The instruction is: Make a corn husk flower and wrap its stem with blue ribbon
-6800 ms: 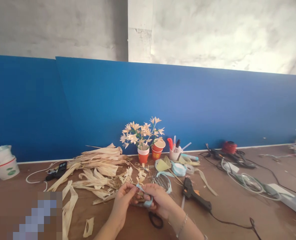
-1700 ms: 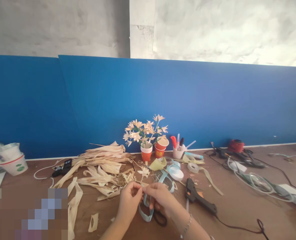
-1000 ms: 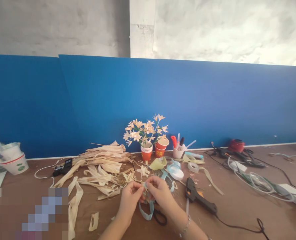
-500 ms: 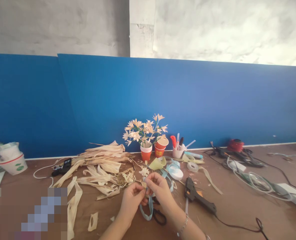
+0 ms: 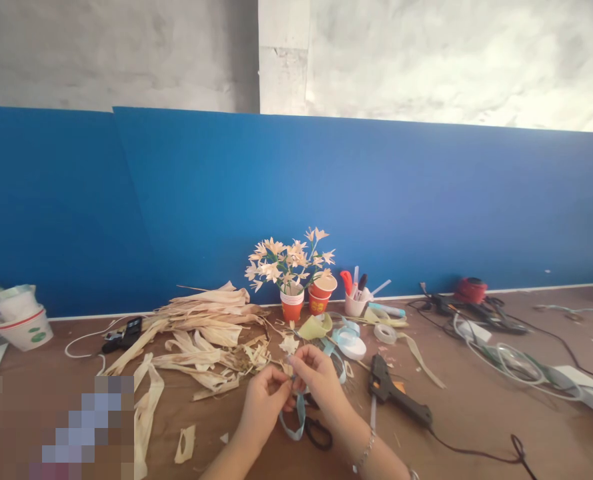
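Note:
Side by side above the table, my left hand [image 5: 265, 399] and my right hand [image 5: 320, 379] meet at the fingertips, both closed in a pinch. Just above the right thumb and index finger shows a small cream husk flower [image 5: 289, 344], its stem apparently between those fingers. A light blue ribbon [image 5: 293, 430] loops below the hands and runs up to the left fingertips; its exact end is hidden. Black scissors [image 5: 319, 435] lie under the hands, partly covered. Behind the right hand sits the light blue ribbon roll [image 5: 351, 343].
Dried husks [image 5: 201, 327] pile at left. Finished flowers stand in a paper cup [image 5: 292, 307], beside another red cup [image 5: 319, 303] and a tool cup [image 5: 356, 305]. A black glue gun [image 5: 399, 393] with its cord lies right of my forearm. Cables [image 5: 521, 373] cover the far right.
Almost nothing differs. My fingertips shift very slightly around the flower's stem and the ribbon; the view moves a little.

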A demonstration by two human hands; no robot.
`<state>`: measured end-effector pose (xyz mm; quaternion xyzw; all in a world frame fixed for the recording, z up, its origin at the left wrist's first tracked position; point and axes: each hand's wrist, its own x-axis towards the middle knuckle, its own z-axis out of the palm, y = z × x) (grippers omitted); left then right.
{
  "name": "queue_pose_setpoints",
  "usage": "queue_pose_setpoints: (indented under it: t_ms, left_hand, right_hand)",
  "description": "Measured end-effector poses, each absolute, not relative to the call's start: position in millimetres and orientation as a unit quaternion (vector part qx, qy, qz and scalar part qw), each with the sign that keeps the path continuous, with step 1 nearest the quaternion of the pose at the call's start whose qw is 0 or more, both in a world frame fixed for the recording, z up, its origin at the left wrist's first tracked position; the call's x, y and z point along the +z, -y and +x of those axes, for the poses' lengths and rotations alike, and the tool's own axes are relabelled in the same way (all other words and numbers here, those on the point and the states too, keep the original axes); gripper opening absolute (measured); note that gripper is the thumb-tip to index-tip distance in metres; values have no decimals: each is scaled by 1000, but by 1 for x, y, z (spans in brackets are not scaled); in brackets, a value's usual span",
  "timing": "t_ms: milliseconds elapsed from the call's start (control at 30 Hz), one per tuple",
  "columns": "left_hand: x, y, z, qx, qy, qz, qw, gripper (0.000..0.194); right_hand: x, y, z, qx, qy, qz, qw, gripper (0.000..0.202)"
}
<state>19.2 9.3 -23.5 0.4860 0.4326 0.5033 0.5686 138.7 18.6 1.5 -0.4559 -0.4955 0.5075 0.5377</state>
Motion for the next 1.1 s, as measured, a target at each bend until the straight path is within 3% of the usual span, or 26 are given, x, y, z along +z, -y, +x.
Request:
queue_pose_setpoints:
  t_ms: [600, 900, 1100]
  left_hand:
    - [-28, -8, 16, 500, -446, 537, 513, 17]
    - [-24, -12, 14, 523, -446, 480, 545, 26]
    - [-26, -11, 15, 534, -424, 493, 540, 26]
  right_hand:
    - [1, -18, 138, 487, 507, -459, 543, 29]
    - [10, -5, 143, 182, 660, -479, 549, 8]
    - [5, -3, 139, 132, 686, -463, 546, 11]
